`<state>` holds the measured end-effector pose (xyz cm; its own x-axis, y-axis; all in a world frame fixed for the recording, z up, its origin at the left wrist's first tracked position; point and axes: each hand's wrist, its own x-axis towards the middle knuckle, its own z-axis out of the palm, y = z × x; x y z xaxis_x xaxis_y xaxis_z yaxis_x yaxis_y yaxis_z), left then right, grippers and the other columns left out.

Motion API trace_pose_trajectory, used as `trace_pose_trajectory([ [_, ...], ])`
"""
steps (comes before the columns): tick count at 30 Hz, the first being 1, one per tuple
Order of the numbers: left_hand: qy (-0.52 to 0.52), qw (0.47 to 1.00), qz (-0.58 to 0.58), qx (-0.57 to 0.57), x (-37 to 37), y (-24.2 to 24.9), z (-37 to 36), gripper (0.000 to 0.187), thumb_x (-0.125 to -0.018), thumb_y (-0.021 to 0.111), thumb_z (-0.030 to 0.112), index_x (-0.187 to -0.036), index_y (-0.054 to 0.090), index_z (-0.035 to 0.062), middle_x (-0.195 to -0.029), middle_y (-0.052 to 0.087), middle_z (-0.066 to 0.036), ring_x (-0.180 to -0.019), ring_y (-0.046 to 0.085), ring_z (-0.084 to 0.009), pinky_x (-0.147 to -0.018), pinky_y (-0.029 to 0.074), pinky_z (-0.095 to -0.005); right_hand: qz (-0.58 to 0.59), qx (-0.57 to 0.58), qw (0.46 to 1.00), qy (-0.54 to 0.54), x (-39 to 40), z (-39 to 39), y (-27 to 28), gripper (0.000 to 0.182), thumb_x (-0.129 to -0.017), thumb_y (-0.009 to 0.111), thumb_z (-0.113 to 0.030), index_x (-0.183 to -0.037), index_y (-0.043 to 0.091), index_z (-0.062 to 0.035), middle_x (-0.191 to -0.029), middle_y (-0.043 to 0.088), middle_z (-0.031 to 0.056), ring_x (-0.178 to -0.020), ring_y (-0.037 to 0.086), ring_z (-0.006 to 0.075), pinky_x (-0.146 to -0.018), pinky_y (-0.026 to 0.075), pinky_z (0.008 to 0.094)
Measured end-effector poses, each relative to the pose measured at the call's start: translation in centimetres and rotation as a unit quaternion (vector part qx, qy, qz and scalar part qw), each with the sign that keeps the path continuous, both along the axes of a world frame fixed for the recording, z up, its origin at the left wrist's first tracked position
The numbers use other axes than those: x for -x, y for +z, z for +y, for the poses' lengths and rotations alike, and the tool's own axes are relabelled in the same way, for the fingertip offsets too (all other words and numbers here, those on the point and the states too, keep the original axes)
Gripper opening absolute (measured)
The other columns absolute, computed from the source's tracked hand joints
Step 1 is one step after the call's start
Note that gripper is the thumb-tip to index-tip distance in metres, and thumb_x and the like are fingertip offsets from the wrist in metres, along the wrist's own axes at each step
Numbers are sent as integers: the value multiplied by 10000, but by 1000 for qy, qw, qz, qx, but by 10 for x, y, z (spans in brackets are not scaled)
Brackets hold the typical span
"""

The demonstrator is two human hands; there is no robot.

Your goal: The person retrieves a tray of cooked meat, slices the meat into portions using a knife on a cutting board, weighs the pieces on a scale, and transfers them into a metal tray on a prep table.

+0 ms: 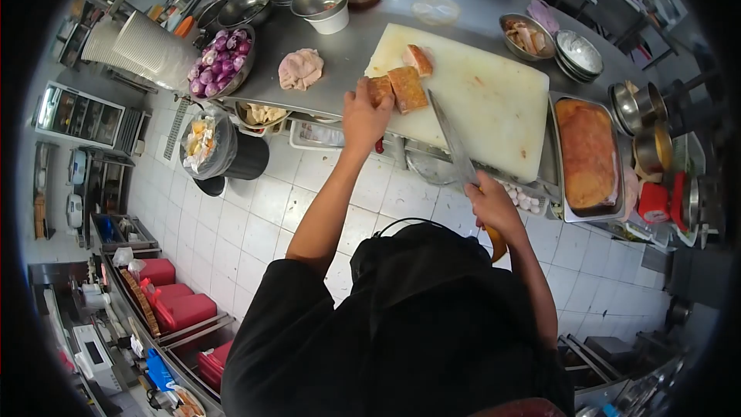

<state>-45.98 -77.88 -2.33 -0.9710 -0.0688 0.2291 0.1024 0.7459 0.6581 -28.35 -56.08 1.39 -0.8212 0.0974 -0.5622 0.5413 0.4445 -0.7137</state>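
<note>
On the left part of the white cutting board (486,100) lie pieces of browned meat. My left hand (366,117) is closed on the leftmost meat piece (379,91) at the board's edge. Against it rests a larger meat piece (407,89), with a smaller chunk (417,59) just behind. My right hand (492,202) is wrapped round the handle of a long knife (454,137). The blade points up and left, its tip beside the larger piece. A pale lump of raw meat (300,69) sits on the steel counter, left of the board.
A metal tray (591,212) with a large meat slab (588,153) stands right of the board. Bowls line the counter's back, and a bowl of purple onions (221,63) is at left. A lined bin (251,156) stands on the tiled floor.
</note>
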Motion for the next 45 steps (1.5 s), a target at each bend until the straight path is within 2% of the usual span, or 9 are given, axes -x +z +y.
trace_pose_trajectory([
  [7,-23,904,-199,-378,16,1,-6,986,-637,835,405,-1331,338,-89,-1178,537,-227,-1008,592,-262,-787,532,-332,0,16,1000,25,26,-9,-9,313,-917,482,-224,-1135,464,-1,-633,485,71,-404,490,162,-383,413,321],
  [13,113,974,-106,-167,17,-21,26,941,-643,860,311,-1304,323,-90,-1153,551,-191,-945,623,-228,-726,556,-330,59,22,996,58,27,-11,-11,267,-906,493,-177,-1101,499,5,-632,517,93,-406,516,187,-407,443,328],
  [17,73,938,-106,-323,29,-49,14,927,-651,863,263,-1313,308,-71,-1136,555,-184,-938,621,-216,-747,549,-347,42,-6,997,71,14,-16,1,254,-899,497,-173,-1083,509,2,-627,540,109,-413,526,189,-427,451,341],
  [19,41,887,-102,-448,23,-44,10,930,-634,875,225,-1315,302,-44,-1138,554,-177,-940,624,-226,-766,542,-371,66,-33,995,68,8,-18,-3,251,-898,516,-143,-1120,517,-25,-630,510,64,-402,476,132,-375,420,287],
  [23,53,810,-134,-568,3,-19,-15,906,-664,856,250,-1322,293,-15,-1154,546,-179,-956,623,-239,-788,534,-397,219,-190,945,150,0,-32,9,244,-881,513,-158,-1078,511,-13,-717,609,249,-672,583,455,-621,458,520],
  [36,-144,504,-57,-850,-79,-31,-96,602,-897,586,383,-1370,361,87,-1346,465,-159,-1210,481,-348,-994,390,-595,252,-264,873,324,-56,-100,115,199,-910,486,-154,-1053,482,-16,-658,593,244,-661,577,455,-630,425,542],
  [41,-123,531,64,-836,-178,-23,-159,700,-828,656,441,-1363,365,97,-1321,485,-116,-1206,489,-321,-996,401,-581,303,-232,865,326,-103,-108,144,227,-900,535,-193,-986,498,14,-791,623,259,-686,580,459,-642,448,503],
  [43,-86,556,114,-819,-235,-22,-185,705,-816,669,444,-1356,373,101,-1320,485,-108,-1206,491,-311,-988,406,-587,246,-166,911,286,-117,-105,141,225,-904,544,-181,-967,488,28,-824,633,242,-625,601,392,-600,463,449],
  [45,-40,568,153,-807,-303,-19,-208,691,-805,687,429,-1338,389,106,-1310,489,-96,-1199,496,-301,-980,414,-587,179,-25,944,275,-130,-110,137,165,-926,524,-154,-967,496,4,-685,582,73,-454,457,94,-402,389,274],
])
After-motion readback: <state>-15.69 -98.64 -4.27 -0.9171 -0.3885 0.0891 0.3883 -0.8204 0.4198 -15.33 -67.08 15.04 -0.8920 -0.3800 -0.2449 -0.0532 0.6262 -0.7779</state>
